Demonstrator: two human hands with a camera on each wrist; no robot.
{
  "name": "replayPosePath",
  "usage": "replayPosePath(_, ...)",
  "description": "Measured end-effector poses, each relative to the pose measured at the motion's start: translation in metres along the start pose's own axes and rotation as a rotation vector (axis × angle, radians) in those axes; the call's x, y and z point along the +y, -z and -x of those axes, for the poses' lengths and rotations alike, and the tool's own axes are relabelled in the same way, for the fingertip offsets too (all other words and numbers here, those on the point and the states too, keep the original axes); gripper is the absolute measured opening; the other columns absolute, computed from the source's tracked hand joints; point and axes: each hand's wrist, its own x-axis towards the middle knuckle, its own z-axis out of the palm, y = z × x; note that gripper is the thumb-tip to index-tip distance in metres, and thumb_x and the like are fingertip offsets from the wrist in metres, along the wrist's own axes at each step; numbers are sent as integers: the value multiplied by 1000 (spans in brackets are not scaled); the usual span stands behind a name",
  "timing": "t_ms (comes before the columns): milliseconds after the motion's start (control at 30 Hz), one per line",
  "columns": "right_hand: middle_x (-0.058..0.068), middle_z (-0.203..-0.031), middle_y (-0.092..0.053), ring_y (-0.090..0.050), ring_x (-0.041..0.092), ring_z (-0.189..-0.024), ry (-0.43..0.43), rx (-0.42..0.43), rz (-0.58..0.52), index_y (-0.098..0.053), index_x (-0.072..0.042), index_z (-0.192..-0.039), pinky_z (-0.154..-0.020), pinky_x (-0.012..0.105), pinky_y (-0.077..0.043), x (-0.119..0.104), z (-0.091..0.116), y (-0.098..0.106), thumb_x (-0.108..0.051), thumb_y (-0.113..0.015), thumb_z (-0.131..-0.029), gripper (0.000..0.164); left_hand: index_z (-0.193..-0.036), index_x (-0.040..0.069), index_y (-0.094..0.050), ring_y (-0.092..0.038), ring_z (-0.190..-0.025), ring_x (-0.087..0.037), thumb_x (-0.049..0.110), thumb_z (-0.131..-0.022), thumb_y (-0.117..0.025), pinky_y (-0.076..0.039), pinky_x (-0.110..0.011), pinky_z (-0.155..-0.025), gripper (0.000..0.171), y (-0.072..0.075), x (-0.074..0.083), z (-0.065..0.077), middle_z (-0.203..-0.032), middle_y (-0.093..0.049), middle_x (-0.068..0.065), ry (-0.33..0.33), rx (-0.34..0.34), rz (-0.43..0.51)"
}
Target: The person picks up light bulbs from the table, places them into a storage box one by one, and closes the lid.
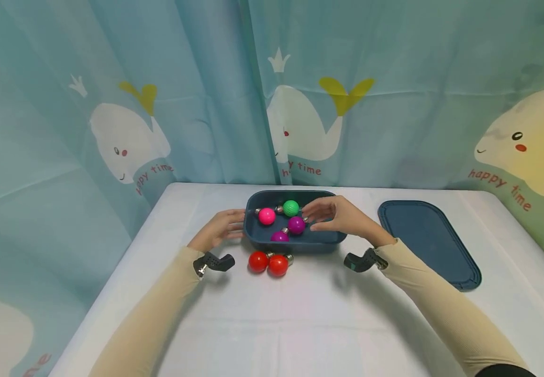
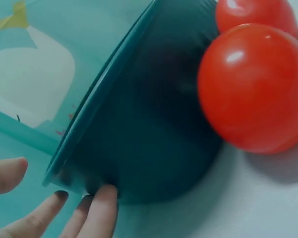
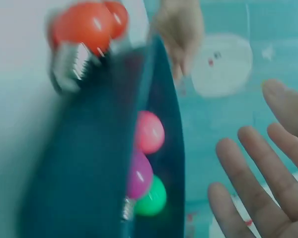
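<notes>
By the left hand point(image 1: 221, 229), fingers extended, one end of the dark container point(image 1: 295, 247) is touched — its long axis is pointed toward the right hand point(image 1: 340, 215), held empty over the other end, fingers apart.

Here's the white table point(image 1: 276, 324), a dark blue bin point(image 1: 295, 247) standing toward its far edge! Two red bulbs point(image 1: 278, 265) lie side by side just in front, and a flat dark blue tray point(image 1: 434, 235) rests off to the right.
</notes>
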Motion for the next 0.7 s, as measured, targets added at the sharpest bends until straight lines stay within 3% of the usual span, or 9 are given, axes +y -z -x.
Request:
replayPosePath(167, 22, -113, -66, -66, 29, -102, 56, 27, -2, -62, 1, -115, -90, 37, -55, -6, 17, -24, -7, -75, -77, 41, -145, 1, -30, -39, -134, -34, 18, -99, -45, -37, -44, -111, 51, 4, 4, -7, -149, -35, -19, 54, -41, 17)
replayPosePath(433, 11, -105, -70, -67, 25, -95, 94, 142, 89, -67, -4, -108, -87, 31, -56, 1, 33, -63, -5, -78, -74, 36, -146, 2, -29, -54, -113, -24, 11, -96, -51, -40, -41, -108, 55, 9, 11, -12, -147, -38, -18, 129, -36, 42)
replayPosePath(700, 14, -112, -68, -64, 28, -104, 86, 120, 103, -65, -2, -114, -91, 37, -53, 15, 35, -86, -6, -77, -75, 42, -147, 3, -28, -51, -120, -26, 9, -96, -51, -40, -41, -108, 56, 9, 11, -14, -147, -38, -18, 131, -63, 31)
